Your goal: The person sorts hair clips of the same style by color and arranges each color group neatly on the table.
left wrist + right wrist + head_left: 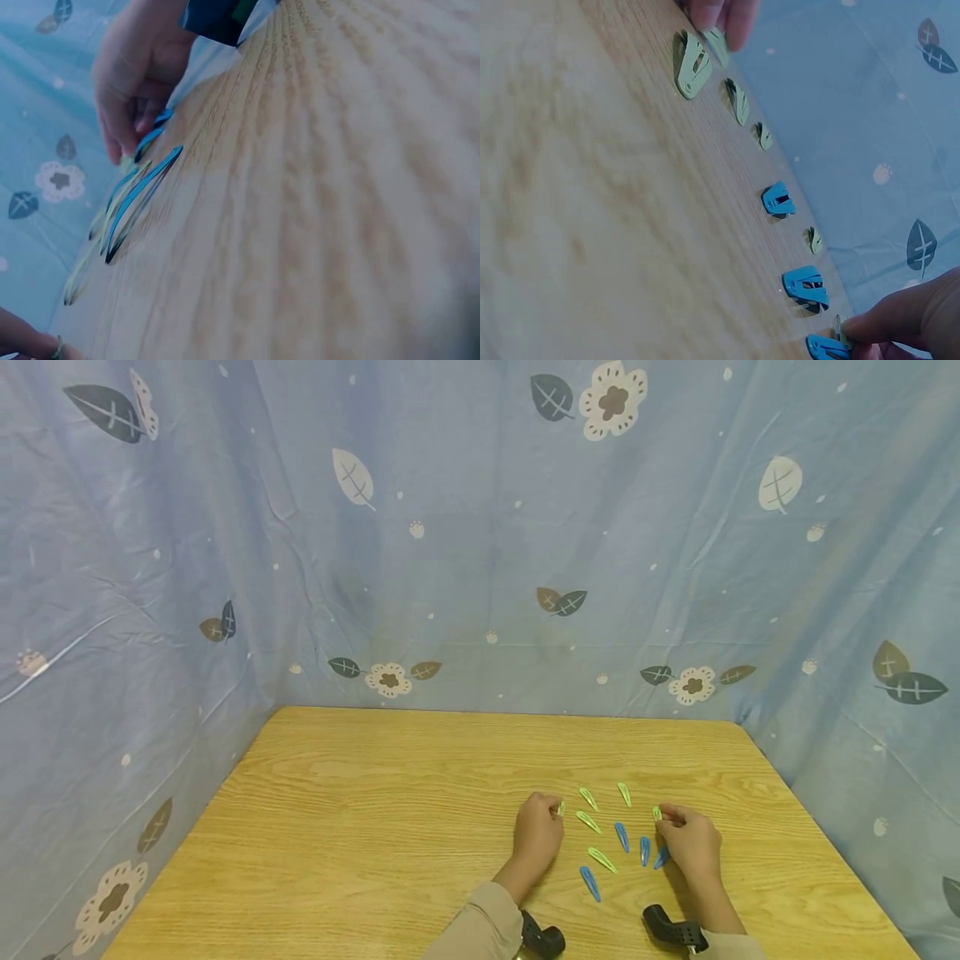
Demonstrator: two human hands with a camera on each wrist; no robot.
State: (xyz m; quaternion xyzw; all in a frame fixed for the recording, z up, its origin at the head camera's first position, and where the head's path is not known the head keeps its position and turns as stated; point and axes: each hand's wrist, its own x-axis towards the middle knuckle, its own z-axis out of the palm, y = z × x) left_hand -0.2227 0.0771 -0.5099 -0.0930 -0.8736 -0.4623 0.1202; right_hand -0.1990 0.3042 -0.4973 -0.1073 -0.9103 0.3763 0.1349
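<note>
My left hand (537, 831) pinches a green snap hair clip (561, 808) at the left of a loose group of clips. On the group's right, my right hand (692, 842) holds another green hair clip (657, 813) between thumb and fingers. A blue hair clip (661, 857) lies partly hidden under that hand. Between the hands, several green clips (588, 822) and blue clips (622, 837) lie spread on the table. The right wrist view shows the right-hand fingers (889, 319) on the green clip, close over a blue clip (826, 347).
The wooden table (337, 827) has its far edge against a blue curtain (465, 543) with leaf and flower prints, which also hangs along both sides. Black wrist-worn devices (543, 937) sit on both forearms, near the table's front.
</note>
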